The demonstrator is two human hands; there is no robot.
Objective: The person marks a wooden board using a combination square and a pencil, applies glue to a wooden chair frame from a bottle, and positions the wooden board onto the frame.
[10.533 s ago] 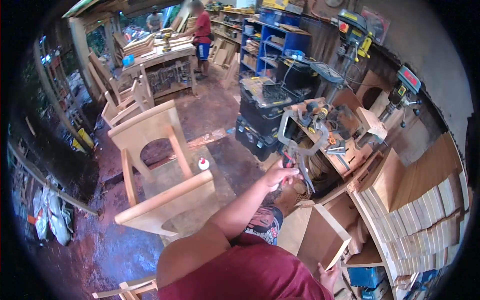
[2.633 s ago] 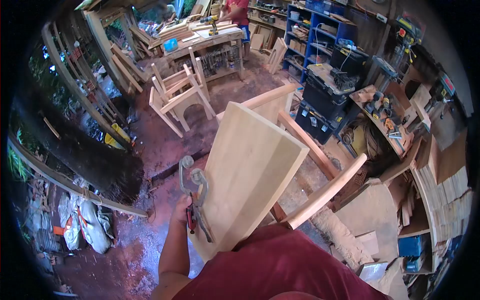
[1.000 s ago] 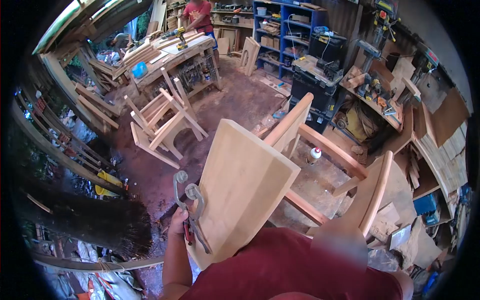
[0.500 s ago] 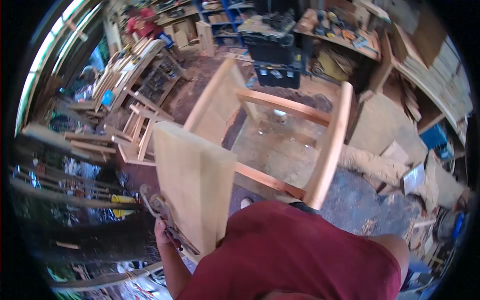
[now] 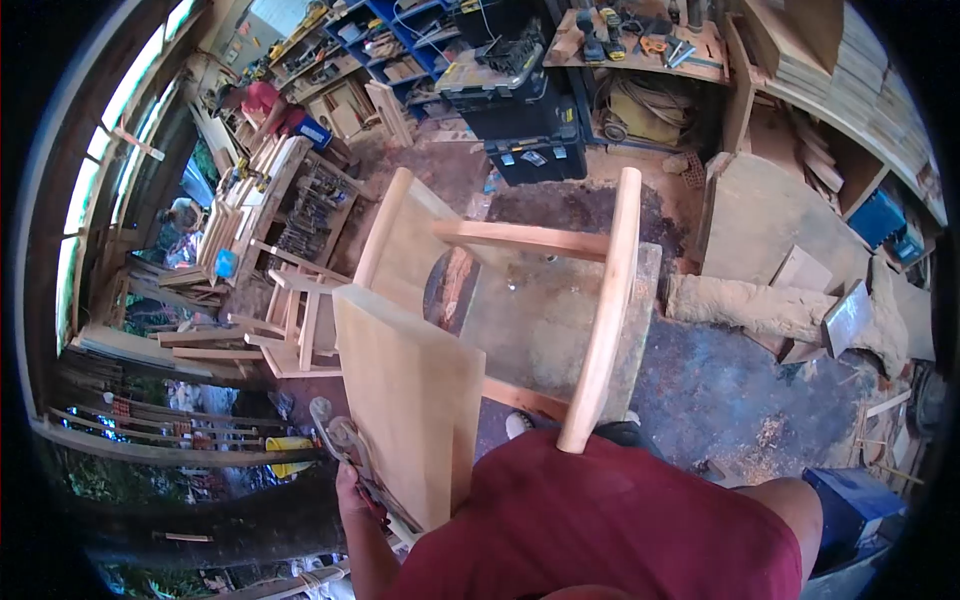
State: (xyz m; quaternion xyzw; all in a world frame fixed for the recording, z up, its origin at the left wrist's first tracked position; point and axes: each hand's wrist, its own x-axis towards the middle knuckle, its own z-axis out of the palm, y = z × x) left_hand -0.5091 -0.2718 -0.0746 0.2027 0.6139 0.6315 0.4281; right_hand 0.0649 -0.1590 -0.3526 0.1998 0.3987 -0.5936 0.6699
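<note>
one metal clamp (image 5: 350,438) gripped, one wooden board (image 5: 405,400) held tilted before a dark red shirt (image 5: 600,510)

the metal clamp is held in the left hand (image 5: 350,488), whose fingers are wrapped around its handle. its two rounded ends are raised above that hand, close to each other, and its length is laid along the left side of the wooden board. the board is stood on a slant in front of the body, its lower end seen right by the shirt; by what its weight is borne cannot be told. the right hand is hidden from view, so whether it is spread or closed cannot be told.

just beyond the board, a wooden frame (image 5: 605,320) is set over a flat slab (image 5: 540,315), its two panels joined by crossbars. farther to the left, a second wooden frame (image 5: 308,325) is placed near a workbench (image 5: 268,203) on which planks are laid. over that bench a co-worker (image 5: 265,103) is bent. black toolboxes (image 5: 525,112) are stacked past the nearer frame, and to its right a rough log (image 5: 745,306) is rested on the floor.
</note>
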